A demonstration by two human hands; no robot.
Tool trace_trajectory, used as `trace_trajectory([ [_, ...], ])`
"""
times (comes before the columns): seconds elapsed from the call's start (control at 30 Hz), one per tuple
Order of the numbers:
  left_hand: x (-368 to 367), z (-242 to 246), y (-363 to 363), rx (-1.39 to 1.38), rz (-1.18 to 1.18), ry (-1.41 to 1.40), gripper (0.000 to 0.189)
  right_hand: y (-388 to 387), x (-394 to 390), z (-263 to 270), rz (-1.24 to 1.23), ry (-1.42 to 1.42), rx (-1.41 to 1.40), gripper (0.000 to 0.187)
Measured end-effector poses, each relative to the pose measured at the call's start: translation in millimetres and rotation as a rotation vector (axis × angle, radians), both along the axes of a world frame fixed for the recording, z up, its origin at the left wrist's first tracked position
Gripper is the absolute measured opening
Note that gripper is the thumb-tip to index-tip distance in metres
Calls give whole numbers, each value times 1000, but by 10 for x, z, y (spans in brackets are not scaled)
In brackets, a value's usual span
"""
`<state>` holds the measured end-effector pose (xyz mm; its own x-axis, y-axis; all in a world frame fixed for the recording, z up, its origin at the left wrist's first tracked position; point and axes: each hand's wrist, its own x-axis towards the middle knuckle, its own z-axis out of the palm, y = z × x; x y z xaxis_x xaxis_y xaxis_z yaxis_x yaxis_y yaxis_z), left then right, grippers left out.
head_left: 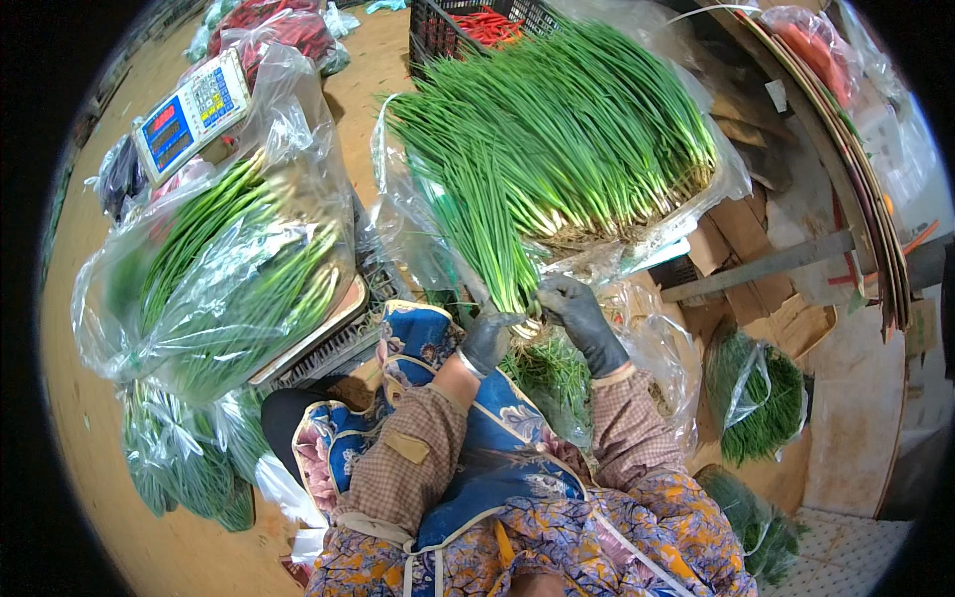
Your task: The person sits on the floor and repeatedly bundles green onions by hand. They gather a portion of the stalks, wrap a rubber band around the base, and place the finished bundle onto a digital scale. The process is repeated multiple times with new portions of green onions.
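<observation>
A bunch of green onions points away from me, its white root ends between my gloved hands. My left hand, in a dark grey glove, is closed around the lower left of the bunch. My right hand, gloved alike, has its fingertips at the stems beside the roots; whether it grips them is hard to tell. Beyond lies a large pile of green onions on clear plastic, roots towards me. Loose green trimmings lie in a plastic bag below my hands.
Bagged green onions rest on a scale platform at left, near its lit display panel. A black crate holds red chillies. Bagged greens stand at lower left and right. A metal bar juts in at right.
</observation>
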<state>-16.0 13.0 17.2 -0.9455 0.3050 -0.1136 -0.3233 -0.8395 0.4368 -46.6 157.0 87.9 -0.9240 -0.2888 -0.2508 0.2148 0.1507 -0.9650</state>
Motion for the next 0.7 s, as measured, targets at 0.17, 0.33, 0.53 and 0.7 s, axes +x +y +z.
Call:
trace_trajectory([
  [0.17,-3,-119,7,-12,-47,33,54,-45,-4,14,52,-21,37,13],
  [0.33,0,-4,-13,-56,-40,51,59,-39,-73,-92,86,177,466,17],
  [0.53,-2,-57,3,-79,-43,38,56,618,-167,153,326,215,1418,26],
  [0.7,2,-42,36,-92,-78,17,54,-152,-243,356,72,375,492,35],
])
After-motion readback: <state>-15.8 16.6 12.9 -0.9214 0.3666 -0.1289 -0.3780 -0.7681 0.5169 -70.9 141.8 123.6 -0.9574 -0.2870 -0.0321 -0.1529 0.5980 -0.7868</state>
